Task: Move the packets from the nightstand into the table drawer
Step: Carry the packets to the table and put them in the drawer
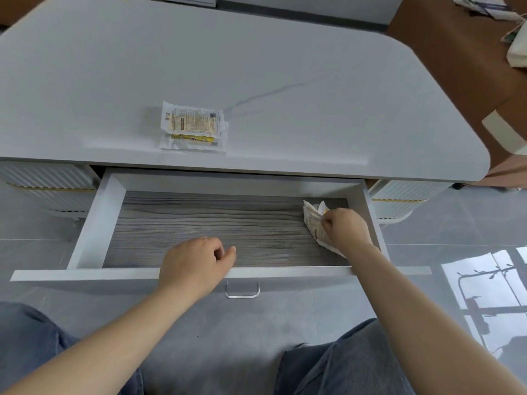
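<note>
I see my right hand (346, 229) at centre right, fingers curled, pinching a crinkled packet (315, 220) at the right end of the open drawer (97, 223), low over its wood-grain bottom. My left hand (196, 266), at lower centre, sits over the drawer's front rim with fingers loosely curled and nothing in them. More stacked packets (194, 126) lie on the grey surface (256, 67) near its front edge, left of centre.
</note>
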{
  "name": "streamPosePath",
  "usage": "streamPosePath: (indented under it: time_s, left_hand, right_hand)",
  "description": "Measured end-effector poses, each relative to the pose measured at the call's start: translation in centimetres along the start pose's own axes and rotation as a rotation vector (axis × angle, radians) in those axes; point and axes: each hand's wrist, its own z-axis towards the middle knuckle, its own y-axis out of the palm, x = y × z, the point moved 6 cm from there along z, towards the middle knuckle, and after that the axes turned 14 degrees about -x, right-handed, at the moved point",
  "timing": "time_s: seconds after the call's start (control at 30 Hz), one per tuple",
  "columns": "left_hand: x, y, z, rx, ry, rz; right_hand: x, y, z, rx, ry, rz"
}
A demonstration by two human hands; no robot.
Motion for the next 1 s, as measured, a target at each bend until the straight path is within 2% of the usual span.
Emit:
streamPosePath:
  time_s: [0.23,0.37,0.63,0.73,0.8,0.9,1.0]
  left_hand:
    - [-0.1,0.0,0.0,-0.011,-0.027,-0.009]
    - [-0.1,0.0,0.1,-0.023,-0.043,-0.013]
    - [0.1,-0.1,-0.2,-0.038,-0.025,-0.002]
    - [-0.4,-0.1,0.4,-0.069,0.008,-0.146]
    - [-0.8,-1.3,1.1,-0.008,0.067,-0.22]
    - [-0.1,-4.5,3.3,0.075,0.204,-0.078]
    - [1.1,-7.6,6.5,0.127,0.269,0.089]
  right_hand:
    - [0.1,0.6,0.7,-0.077,-0.03,0.253]
    - [-0.6,1.0,-0.5,-0.193,-0.036,0.341]
    - [-3.7,1.2,-5.4,0.026,-0.145,0.358]
    - [-4.4,1.5,-6.0,0.063,-0.124,0.377]
    - [-4.3,1.2,-6.0,0.077,-0.119,0.395]
    - [-4.3,1.2,-6.2,0.085,-0.113,0.387]
    - [-4.3,1.2,-6.4,0.097,-0.107,0.382]
